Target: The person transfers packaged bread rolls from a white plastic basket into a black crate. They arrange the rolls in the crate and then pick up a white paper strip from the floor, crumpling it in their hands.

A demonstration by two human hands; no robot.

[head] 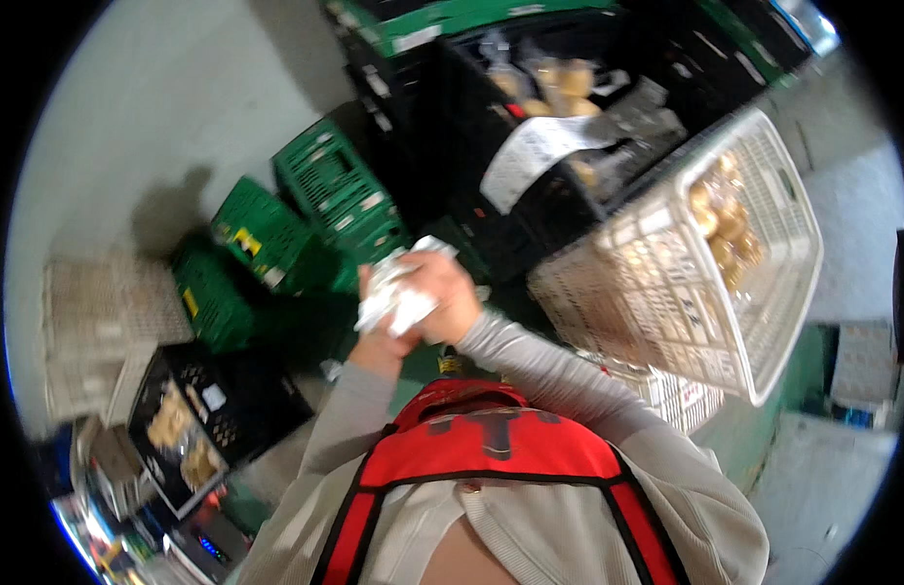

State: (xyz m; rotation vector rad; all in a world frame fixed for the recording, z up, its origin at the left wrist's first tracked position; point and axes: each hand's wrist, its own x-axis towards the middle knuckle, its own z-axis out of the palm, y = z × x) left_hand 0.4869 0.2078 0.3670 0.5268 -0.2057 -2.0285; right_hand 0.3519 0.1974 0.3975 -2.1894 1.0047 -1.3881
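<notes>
Both hands press together around a crumpled white sheet [397, 292], probably paper, in front of my body. My right hand [449, 292] covers its right side. My left hand [384, 345] holds it from below and the left, partly hidden behind the sheet. Motion blur softens the fingers. Beyond the hands, a long white printed paper strip [528, 157] hangs over the edge of a black plastic crate [521, 234]. Inside that crate lie clear bags of round yellowish produce [569, 84].
To the right, a tilted white plastic basket [784, 292] contains bagged round yellowish-brown produce [726, 219]. Green plastic crates [335, 179] stand against the wall at left. Lower left, another black crate [229, 409] holds bagged pale items [170, 424]. White mesh crates [108, 307] are stacked behind it.
</notes>
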